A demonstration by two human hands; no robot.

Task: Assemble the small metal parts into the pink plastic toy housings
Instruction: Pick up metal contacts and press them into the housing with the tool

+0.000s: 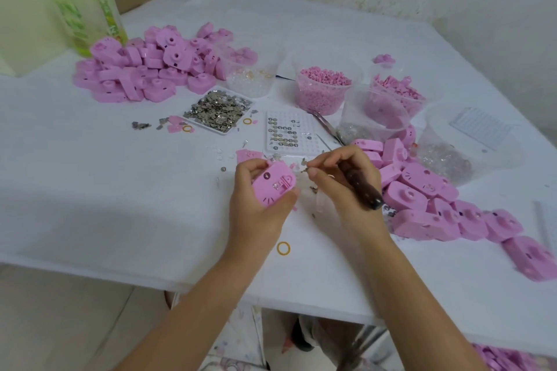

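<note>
Nearest the front edge of the white table (pixel 120 220) lies a loose yellow rubber ring (pixel 283 248), just short of the wrists. Above it the left hand (pixel 259 205) curls its fingers and thumb round one pink plastic toy housing (pixel 272 185), lifted off the surface and tilted open-side up, apparently so that the recess with its metal fittings faces the eyes and the other hand. The right hand (pixel 340 181) sits close beside it: thumb and forefinger appear to pinch a small metal part (pixel 305 169) just off the housing's edge, while the remaining fingers keep a dark-handled tool (pixel 363 190) tucked along the palm, probably parked there so it is ready once the part is seated. To the right, a row of pink housings (pixel 437 205) trails toward the table edge, most likely the finished side. Beyond the hands stands a white perforated tray of round button cells (pixel 284 132), then a shallow white tray heaped with grey metal pieces (pixel 218 111), both within easy reach. Farther back stand clear plastic tubs of pink pellets (pixel 324 90) and pink clips (pixel 394 93). At the far left rises a heap of pink housings (pixel 144 69), seemingly the waiting stock, with a green-labelled plastic bottle (pixel 84 9) behind it.
</note>
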